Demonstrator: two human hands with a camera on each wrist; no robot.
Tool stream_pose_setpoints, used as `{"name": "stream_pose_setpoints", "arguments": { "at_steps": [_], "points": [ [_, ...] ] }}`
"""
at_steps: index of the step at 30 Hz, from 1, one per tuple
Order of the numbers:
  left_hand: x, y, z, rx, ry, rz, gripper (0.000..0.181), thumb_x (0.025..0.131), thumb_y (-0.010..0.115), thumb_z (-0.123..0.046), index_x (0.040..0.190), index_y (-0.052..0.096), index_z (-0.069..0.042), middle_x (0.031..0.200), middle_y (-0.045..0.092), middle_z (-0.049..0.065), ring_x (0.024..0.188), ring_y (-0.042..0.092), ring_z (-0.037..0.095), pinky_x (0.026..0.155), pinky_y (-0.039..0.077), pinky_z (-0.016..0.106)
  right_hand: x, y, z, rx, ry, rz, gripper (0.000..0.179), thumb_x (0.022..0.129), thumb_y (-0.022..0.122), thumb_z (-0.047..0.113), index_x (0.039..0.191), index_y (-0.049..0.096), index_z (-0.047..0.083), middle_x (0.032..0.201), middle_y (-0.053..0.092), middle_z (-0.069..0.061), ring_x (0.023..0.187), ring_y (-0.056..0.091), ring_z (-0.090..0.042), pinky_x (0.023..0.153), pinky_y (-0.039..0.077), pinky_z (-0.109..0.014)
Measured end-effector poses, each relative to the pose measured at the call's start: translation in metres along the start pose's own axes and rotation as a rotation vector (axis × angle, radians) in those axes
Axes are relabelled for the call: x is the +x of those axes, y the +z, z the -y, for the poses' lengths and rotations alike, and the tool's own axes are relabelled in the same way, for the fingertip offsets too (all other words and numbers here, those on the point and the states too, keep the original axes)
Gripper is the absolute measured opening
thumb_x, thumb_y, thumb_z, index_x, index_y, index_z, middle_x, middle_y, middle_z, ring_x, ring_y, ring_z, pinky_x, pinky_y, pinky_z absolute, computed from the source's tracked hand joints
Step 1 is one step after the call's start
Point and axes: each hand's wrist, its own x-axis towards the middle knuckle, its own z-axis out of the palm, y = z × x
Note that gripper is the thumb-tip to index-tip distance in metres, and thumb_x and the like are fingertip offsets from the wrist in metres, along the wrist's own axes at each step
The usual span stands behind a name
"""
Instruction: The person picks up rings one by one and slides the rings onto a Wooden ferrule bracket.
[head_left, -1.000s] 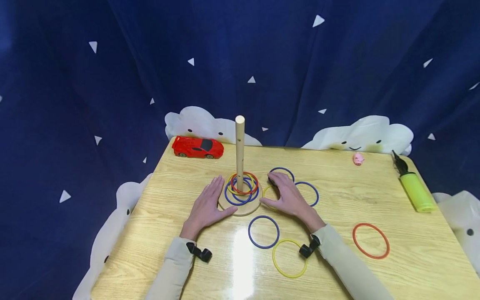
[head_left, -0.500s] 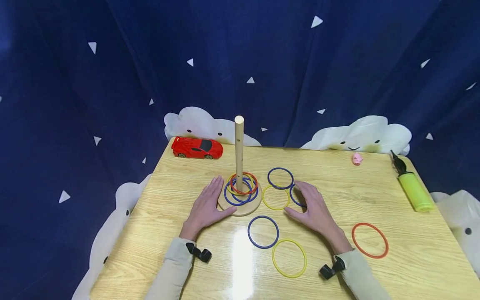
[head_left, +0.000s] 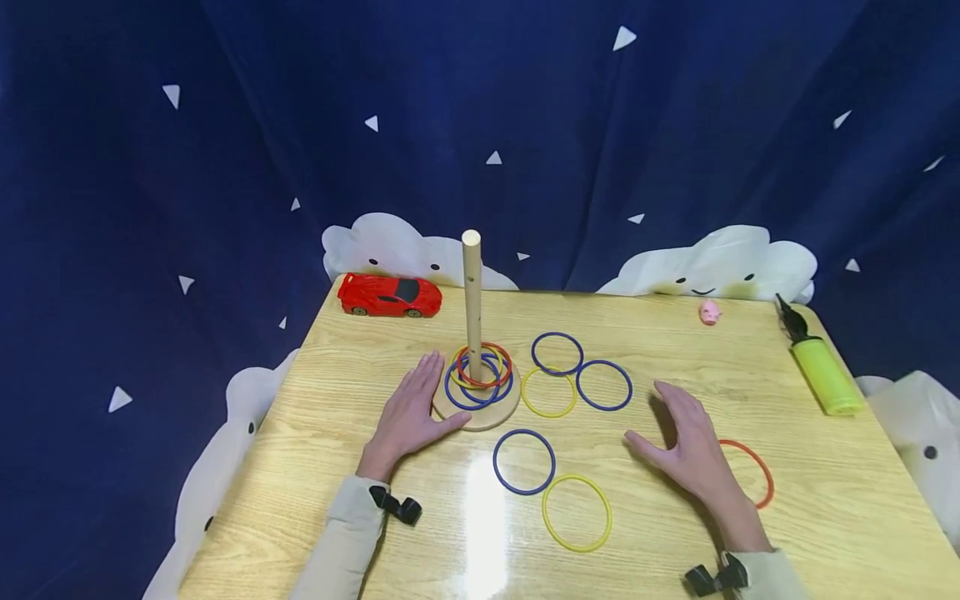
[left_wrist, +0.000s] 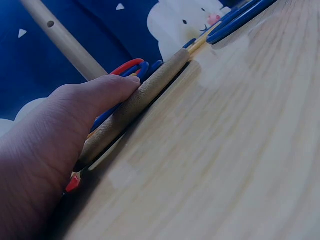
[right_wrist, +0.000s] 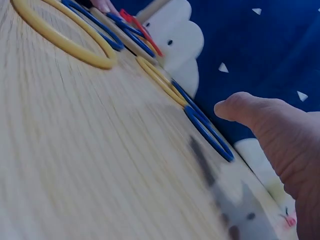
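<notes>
My left hand (head_left: pixel 411 417) lies beside a round wooden base (head_left: pixel 481 423) with an upright wooden peg (head_left: pixel 472 300). Its fingers stretch along the base's left side and the thumb rests on the front rim, as the left wrist view shows. Several rings are stacked around the peg; a red ring (head_left: pixel 512 367) is on top, with yellow and blue rings below. My right hand (head_left: pixel 688 442) hovers over the table, thumb and fingers spread, holding nothing. It is between a blue ring (head_left: pixel 632 389) and a loose red ring (head_left: pixel 772 487), which it partly covers in the head view.
Right of the base lie a yellow ring (head_left: pixel 550 416) and another blue ring (head_left: pixel 557 333). In front are a blue ring (head_left: pixel 554 457) and a yellow ring (head_left: pixel 610 512). A red toy car (head_left: pixel 390 296), pink pig figure (head_left: pixel 709 312) and yellow-green pump (head_left: pixel 827 377) stand farther back.
My right hand has moved right and towards me, from over the blue and yellow rings beside the base to near the loose red ring. The left hand has stayed at the base.
</notes>
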Motion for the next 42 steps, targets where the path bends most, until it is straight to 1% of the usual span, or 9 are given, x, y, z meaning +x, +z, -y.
{"name": "stream_pose_setpoints", "arguments": {
  "at_steps": [4,8,12,16,20,23,27,34,42],
  "points": [
    [0.0,-0.001,0.0,0.003,-0.005,0.009,0.117,0.086,0.055,-0.086,0.169,0.015,-0.013,0.176,0.012,0.001,0.162,0.008,0.019,0.131,0.014,0.043,-0.014,-0.014,-0.009,-0.026,0.04,-0.029,0.097,0.073,0.094,0.03,0.153,0.048,0.002,0.149,0.052,-0.027,0.138,0.041,-0.052,0.117,0.029,-0.064],
    [0.0,0.0,0.001,0.006,-0.011,0.016,0.118,0.085,0.053,-0.087,0.169,0.014,-0.014,0.176,0.012,0.0,0.162,0.005,0.016,0.131,0.013,0.042,-0.032,-0.029,-0.017,-0.06,0.125,-0.037,0.1,0.074,0.094,0.034,0.154,0.045,0.0,0.151,0.047,-0.03,0.139,0.038,-0.054,0.118,0.025,-0.067],
    [0.001,0.0,0.001,0.01,-0.008,0.014,0.117,0.086,0.052,-0.087,0.169,0.014,-0.014,0.176,0.012,0.001,0.162,0.004,0.015,0.131,0.013,0.042,-0.051,-0.043,-0.026,-0.093,0.221,-0.037,0.102,0.077,0.092,0.037,0.156,0.041,-0.003,0.154,0.042,-0.032,0.14,0.033,-0.057,0.116,0.023,-0.072],
    [0.0,0.0,0.001,0.005,0.003,0.002,0.116,0.086,0.054,-0.086,0.169,0.017,-0.013,0.176,0.013,0.001,0.162,0.007,0.018,0.131,0.015,0.043,-0.068,-0.054,-0.037,-0.115,0.278,-0.04,0.104,0.077,0.091,0.04,0.156,0.04,-0.006,0.153,0.041,-0.034,0.139,0.032,-0.059,0.113,0.023,-0.074],
    [0.0,0.0,0.001,-0.007,0.014,-0.008,0.116,0.086,0.056,-0.084,0.168,0.018,-0.012,0.176,0.014,0.002,0.162,0.008,0.019,0.131,0.015,0.044,-0.082,-0.06,-0.045,-0.136,0.298,-0.04,0.102,0.078,0.09,0.041,0.152,0.042,-0.009,0.147,0.045,-0.037,0.135,0.035,-0.06,0.109,0.024,-0.076],
    [0.0,0.0,0.001,-0.01,0.016,-0.009,0.116,0.086,0.057,-0.084,0.168,0.018,-0.012,0.176,0.014,0.002,0.162,0.008,0.019,0.131,0.015,0.043,-0.091,-0.063,-0.049,-0.165,0.306,-0.039,0.1,0.077,0.089,0.043,0.149,0.045,-0.01,0.145,0.047,-0.038,0.131,0.038,-0.061,0.103,0.028,-0.077],
    [0.0,0.001,0.002,-0.007,0.011,-0.006,0.116,0.086,0.056,-0.084,0.169,0.018,-0.012,0.176,0.013,0.002,0.162,0.007,0.018,0.131,0.014,0.043,-0.099,-0.065,-0.051,-0.192,0.309,-0.056,0.099,0.074,0.091,0.045,0.143,0.05,-0.012,0.143,0.049,-0.037,0.127,0.041,-0.062,0.097,0.031,-0.076],
    [0.0,0.002,0.001,-0.016,0.002,-0.007,0.116,0.086,0.056,-0.084,0.169,0.018,-0.012,0.176,0.013,0.001,0.162,0.007,0.017,0.131,0.014,0.043,-0.104,-0.066,-0.05,-0.19,0.328,-0.1,0.09,0.069,0.095,0.043,0.127,0.058,-0.016,0.135,0.052,-0.036,0.123,0.042,-0.059,0.099,0.031,-0.072],
    [0.0,0.001,0.002,-0.009,-0.001,-0.004,0.116,0.086,0.054,-0.085,0.169,0.018,-0.012,0.176,0.013,0.001,0.162,0.008,0.019,0.131,0.014,0.043,-0.106,-0.064,-0.049,-0.202,0.357,-0.135,0.086,0.065,0.097,0.042,0.118,0.062,-0.015,0.128,0.055,-0.034,0.118,0.044,-0.057,0.094,0.034,-0.067]
  ]
}}
